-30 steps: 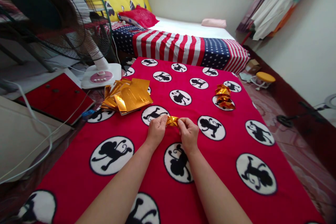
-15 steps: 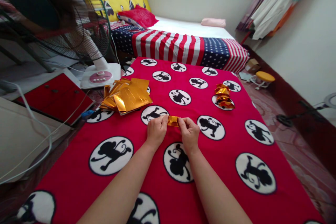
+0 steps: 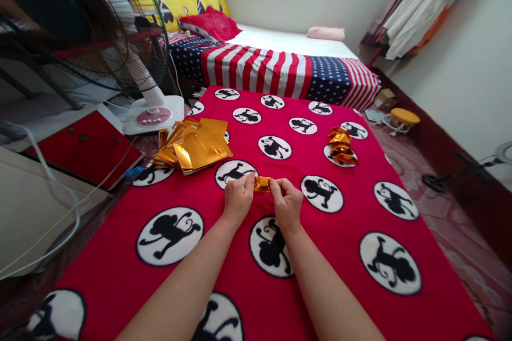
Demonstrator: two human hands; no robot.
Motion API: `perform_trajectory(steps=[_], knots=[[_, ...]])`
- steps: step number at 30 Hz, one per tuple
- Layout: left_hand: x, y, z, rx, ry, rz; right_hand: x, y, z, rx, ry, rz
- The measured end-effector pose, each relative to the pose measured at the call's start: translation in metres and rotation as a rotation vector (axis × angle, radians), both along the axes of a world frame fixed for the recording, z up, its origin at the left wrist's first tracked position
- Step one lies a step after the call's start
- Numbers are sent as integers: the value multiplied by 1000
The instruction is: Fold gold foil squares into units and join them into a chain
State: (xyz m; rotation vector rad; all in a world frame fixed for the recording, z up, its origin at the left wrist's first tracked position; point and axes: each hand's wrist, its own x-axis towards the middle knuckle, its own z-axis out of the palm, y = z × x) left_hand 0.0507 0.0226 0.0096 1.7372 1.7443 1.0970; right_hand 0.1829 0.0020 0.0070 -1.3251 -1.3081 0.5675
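Note:
A small folded piece of gold foil paper [image 3: 263,184] spans the gap between my two hands, over the middle of the red cloth. My left hand [image 3: 239,197] pinches its left end, and my right hand [image 3: 287,202] pinches the right end. The fingertips partly cover both ends. To the left lies a loose pile of flat gold foil sheets [image 3: 202,144]. On the right sits a cluster of several folded gold foil pieces [image 3: 341,147], close together in a short row.
A red cloth with monkey prints [image 3: 336,250] covers the surface before me. At the left stand a fan [image 3: 154,112] and a red-fronted cabinet [image 3: 86,144]. Beyond are a bed [image 3: 276,72] and, on the floor at right, a stool [image 3: 405,116].
Both hands and the foil piece between them have shifted very slightly left. Both ends stay pinched. The sheet pile and the folded cluster have not moved.

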Motion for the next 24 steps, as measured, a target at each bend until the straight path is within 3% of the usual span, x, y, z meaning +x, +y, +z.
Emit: perform_trajectory(steps=[7,24], knots=[[0,1,0,-4,-167,-4,0,-1,0,2,10,17],[0,0,-1,37,-165,-18,0,-2,0,24,-23,28]])
